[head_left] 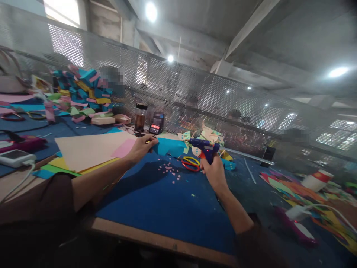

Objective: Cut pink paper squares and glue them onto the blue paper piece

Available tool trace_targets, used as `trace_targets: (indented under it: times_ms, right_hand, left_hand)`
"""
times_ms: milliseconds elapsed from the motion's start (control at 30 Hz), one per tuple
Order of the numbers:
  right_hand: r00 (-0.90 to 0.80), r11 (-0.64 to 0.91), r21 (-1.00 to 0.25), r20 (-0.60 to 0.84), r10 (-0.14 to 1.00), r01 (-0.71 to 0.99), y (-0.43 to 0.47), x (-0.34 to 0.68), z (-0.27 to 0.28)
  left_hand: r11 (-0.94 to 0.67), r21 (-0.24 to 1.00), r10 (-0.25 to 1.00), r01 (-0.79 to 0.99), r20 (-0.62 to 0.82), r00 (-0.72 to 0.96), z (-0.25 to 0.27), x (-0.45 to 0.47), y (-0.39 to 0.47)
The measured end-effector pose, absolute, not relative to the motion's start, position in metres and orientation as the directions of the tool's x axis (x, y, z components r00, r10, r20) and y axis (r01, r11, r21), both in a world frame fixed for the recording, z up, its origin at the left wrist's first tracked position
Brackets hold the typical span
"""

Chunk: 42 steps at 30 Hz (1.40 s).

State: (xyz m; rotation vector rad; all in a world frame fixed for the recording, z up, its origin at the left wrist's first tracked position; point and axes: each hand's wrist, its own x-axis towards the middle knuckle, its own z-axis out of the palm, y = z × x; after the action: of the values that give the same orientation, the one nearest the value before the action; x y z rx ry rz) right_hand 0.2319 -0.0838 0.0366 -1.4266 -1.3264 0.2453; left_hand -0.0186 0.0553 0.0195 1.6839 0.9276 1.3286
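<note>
My left hand (pixel 143 147) pinches the left end of a blue paper strip (pixel 171 147), held up above the table. In my right hand (pixel 213 169) is a dark blue glue gun (pixel 205 145), its fingers wrapped round the handle. The gun's nozzle points left, close to the strip's right end; whether they touch I cannot tell. Scissors (pixel 191 163) with red and yellow handles lie on the blue tabletop (pixel 156 208) between my hands. Small pink paper squares (pixel 169 168) are scattered below the strip.
Stacked coloured sheets (pixel 86 150) lie at left, near a white power bank (pixel 15 158). Folded paper pieces (pixel 83 89) are heaped behind. A jar (pixel 141 117) and a phone (pixel 155 128) stand by the mesh partition (pixel 173 96). Paper scraps and a paper cup (pixel 318 181) are at right.
</note>
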Motion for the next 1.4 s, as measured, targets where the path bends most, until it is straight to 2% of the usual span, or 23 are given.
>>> trace_targets:
  times_ms: [200, 400, 633, 900, 1067, 1167, 1300, 1400]
  right_hand:
    - [0.202, 0.291, -0.793, 0.454, 0.868, 0.535, -0.087, 0.211, 0.031]
    - [0.071, 0.306, -0.915, 0.334, 0.94, 0.262, -0.092, 0.193, 0.024]
    - [0.168, 0.275, -0.856, 0.379, 0.91, 0.438, -0.094, 0.204, 0.02]
    - [0.201, 0.275, -0.862, 0.386, 0.9, 0.425, -0.09, 0.205, 0.012]
    - [0.236, 0.229, -0.817, 0.4, 0.886, 0.529, -0.094, 0.203, 0.012]
    - [0.21, 0.249, -0.781, 0.434, 0.876, 0.573, -0.096, 0.204, 0.012]
    - [0.091, 0.333, -0.692, 0.499, 0.862, 0.64, -0.098, 0.206, 0.012]
    - [0.094, 0.331, -0.644, 0.533, 0.841, 0.69, -0.097, 0.206, 0.011]
  left_hand:
    - [-0.419, 0.906, 0.895, 0.065, 0.4, 0.195, 0.023, -0.019, 0.051]
    - [-0.407, 0.911, 0.9, 0.072, 0.386, 0.203, 0.02, -0.02, 0.057]
    - [-0.445, 0.894, 0.867, 0.044, 0.418, 0.271, 0.017, -0.023, 0.06]
    - [-0.468, 0.871, 0.864, 0.147, 0.416, 0.284, 0.031, -0.024, 0.05]
    - [-0.464, 0.868, 0.871, 0.178, 0.41, 0.272, 0.031, -0.024, 0.053]
    - [-0.47, 0.864, 0.867, 0.18, 0.413, 0.28, 0.032, -0.024, 0.051]
    - [-0.464, 0.871, 0.864, 0.165, 0.404, 0.3, 0.035, -0.024, 0.048]
    - [-0.459, 0.877, 0.865, 0.147, 0.402, 0.301, 0.036, -0.023, 0.046]
